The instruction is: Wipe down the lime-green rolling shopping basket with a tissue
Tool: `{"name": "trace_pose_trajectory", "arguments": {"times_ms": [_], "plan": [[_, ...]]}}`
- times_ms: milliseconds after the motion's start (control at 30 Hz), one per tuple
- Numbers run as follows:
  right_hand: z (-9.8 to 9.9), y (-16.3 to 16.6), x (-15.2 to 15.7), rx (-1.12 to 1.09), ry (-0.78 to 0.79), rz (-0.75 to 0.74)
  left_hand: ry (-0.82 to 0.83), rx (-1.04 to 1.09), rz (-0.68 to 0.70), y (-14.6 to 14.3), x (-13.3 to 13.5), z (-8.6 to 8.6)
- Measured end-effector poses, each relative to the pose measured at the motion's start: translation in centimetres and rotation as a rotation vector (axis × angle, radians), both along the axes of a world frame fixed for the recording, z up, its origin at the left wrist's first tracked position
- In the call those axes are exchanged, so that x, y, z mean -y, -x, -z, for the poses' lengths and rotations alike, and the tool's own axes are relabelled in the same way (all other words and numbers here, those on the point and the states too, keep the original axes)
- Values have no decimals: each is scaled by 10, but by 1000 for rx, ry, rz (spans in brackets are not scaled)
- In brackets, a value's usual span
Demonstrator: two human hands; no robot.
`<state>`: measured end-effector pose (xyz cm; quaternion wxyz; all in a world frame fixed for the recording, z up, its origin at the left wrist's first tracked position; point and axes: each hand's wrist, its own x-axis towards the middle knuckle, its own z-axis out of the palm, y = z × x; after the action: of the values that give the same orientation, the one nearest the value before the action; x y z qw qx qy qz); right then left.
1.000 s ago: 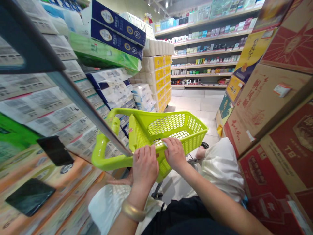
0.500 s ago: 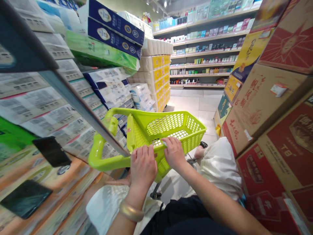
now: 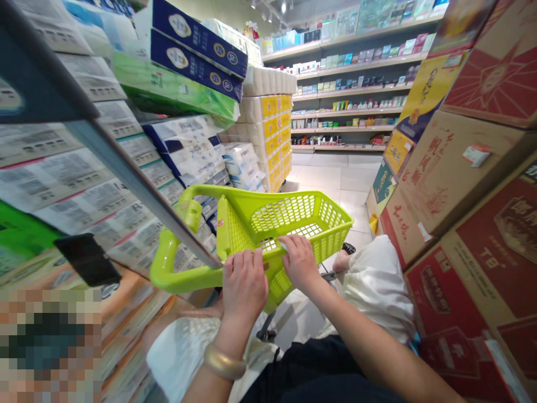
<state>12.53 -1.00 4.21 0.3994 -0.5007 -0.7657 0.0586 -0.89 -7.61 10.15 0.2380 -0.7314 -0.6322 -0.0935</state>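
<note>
A lime green plastic shopping cart (image 3: pixel 289 218) stands right in front of me in a narrow shop aisle, its mesh basket bare inside. My left hand (image 3: pixel 244 284) rests closed over the cart's near rim, a pale bangle on its wrist. My right hand (image 3: pixel 299 262) grips the same rim just to the right, fingers curled over the edge. The cart's looped handle (image 3: pixel 174 263) juts out to the left, close to the shelf. My knees in white cloth show below the hands.
Shelves of packed tissue and paper rolls (image 3: pixel 184 84) crowd the left, with a grey shelf rail (image 3: pixel 138 184) crossing in front. Stacked cardboard cartons (image 3: pixel 461 168) wall the right. The tiled floor (image 3: pixel 331 179) runs ahead to far shelves of bottles (image 3: pixel 352 106).
The cart and both hands have shifted slightly to the left in view; the grips on the rim are unchanged.
</note>
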Motion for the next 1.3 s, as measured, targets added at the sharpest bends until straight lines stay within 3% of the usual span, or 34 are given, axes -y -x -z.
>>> {"name": "trace_pose_trajectory", "arguments": {"times_ms": [100,333,567,833,1067,1300], "plan": [[-2,4,1,-17,3,42,-4,7,-7,-1,-1,1],[-13,26,13,-47,-32,-160,-28,21,16,1,-2,2],[-4,6,2,-17,3,21,-14,22,1,-1,-1,0],[-14,32,18,-61,-26,-166,-24,37,8,1,-1,1],[-9,7,6,-2,27,-19,-8,15,-5,1,0,1],[-18,28,16,-39,-12,-159,-29,-1,7,1,-1,1]]}}
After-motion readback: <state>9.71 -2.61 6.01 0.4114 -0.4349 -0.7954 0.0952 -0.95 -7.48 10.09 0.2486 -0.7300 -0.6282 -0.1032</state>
